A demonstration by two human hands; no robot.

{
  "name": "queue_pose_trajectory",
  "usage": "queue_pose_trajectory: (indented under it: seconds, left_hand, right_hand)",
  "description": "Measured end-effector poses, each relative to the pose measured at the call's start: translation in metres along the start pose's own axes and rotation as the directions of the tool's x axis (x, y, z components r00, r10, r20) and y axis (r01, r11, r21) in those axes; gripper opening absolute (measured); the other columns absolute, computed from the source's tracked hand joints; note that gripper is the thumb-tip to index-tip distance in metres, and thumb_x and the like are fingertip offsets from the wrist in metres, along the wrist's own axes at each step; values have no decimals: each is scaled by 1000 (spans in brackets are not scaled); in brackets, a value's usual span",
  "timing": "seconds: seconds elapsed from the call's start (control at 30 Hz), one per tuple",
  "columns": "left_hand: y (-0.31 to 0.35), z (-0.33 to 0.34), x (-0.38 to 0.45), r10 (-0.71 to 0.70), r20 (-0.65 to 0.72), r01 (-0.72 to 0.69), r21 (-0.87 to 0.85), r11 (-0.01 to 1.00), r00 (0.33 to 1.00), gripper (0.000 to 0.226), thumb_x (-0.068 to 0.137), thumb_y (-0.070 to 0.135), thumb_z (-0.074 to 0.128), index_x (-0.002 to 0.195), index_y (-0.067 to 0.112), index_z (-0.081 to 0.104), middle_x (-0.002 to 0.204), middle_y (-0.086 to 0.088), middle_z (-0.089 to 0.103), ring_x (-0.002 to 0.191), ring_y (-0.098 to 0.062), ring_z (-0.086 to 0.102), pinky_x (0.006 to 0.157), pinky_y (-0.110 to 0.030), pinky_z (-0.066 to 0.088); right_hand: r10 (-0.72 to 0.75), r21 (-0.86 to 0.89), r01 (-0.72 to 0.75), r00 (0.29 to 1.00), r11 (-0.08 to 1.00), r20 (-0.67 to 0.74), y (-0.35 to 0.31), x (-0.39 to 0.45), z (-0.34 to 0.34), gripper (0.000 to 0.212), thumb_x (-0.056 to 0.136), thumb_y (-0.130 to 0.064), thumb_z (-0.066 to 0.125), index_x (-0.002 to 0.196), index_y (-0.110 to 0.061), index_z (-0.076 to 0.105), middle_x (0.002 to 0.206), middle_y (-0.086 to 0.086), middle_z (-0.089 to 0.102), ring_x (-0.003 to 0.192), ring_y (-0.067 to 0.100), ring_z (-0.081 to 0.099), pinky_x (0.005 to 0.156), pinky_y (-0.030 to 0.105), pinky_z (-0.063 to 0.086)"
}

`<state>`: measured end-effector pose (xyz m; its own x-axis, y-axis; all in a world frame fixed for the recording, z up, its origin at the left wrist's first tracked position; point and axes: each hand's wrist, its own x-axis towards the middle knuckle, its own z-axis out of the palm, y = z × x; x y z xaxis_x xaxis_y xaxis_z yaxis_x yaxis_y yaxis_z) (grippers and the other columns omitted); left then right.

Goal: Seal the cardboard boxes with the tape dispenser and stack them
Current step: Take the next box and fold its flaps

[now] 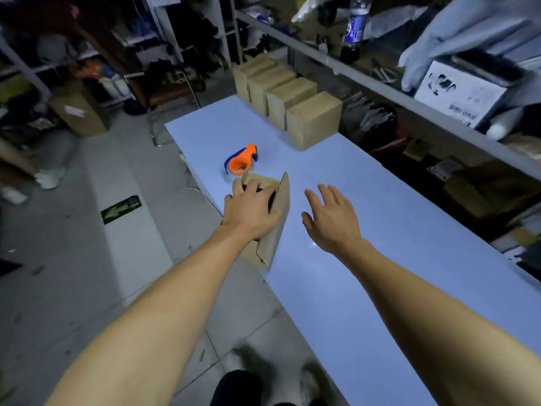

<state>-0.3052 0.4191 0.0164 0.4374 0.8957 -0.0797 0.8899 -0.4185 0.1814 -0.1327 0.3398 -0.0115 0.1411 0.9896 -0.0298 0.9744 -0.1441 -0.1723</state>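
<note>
Left hand (251,210) grips an open brown cardboard box (270,230) on the pale-blue counter (351,273). Right hand (330,216) hovers beside it, fingers spread. Orange-and-blue tape dispenser (241,159) lies just beyond.

Bare table (351,230) right of open box (276,230); tape dispenser (241,159) just behind.

A pale blue table (366,230) carries an orange tape dispenser (241,161) — beyond it a row of closed boxes (288,108), just before it an open box (270,227).
</note>
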Motion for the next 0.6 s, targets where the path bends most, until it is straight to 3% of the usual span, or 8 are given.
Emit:
queue_pose_trajectory:
  seconds: [0.2, 0.6]
  left_hand:
    - [-77, -18, 80, 28, -7, -28, -33, 999, 1000, 54, 89, 38, 52, 142, 40, 44, 143, 4, 41, 135, -35, 23, 89, -41, 39]
    - [-193, -73, 245, 232, 68, -233, -3, 973, 970, 51, 86, 37, 54, 137, 37, 49, 134, 5, 45, 127, -33, 28, 83, -39, 34]
  right_hand:
    - [13, -26, -13, 1000, 1000, -6, -58, 99, 10, 56, 104, -38, 42, 154, -16, 31, 161, 16, 25, 149, 38, 20, 116, 50, 29]
    - [215, -20, -216, 976, 976, -34, -151, 258, 16, 51, 104, -38, 38, 150, -18, 33, 157, 11, 29, 146, 33, 21, 110, 43, 29]
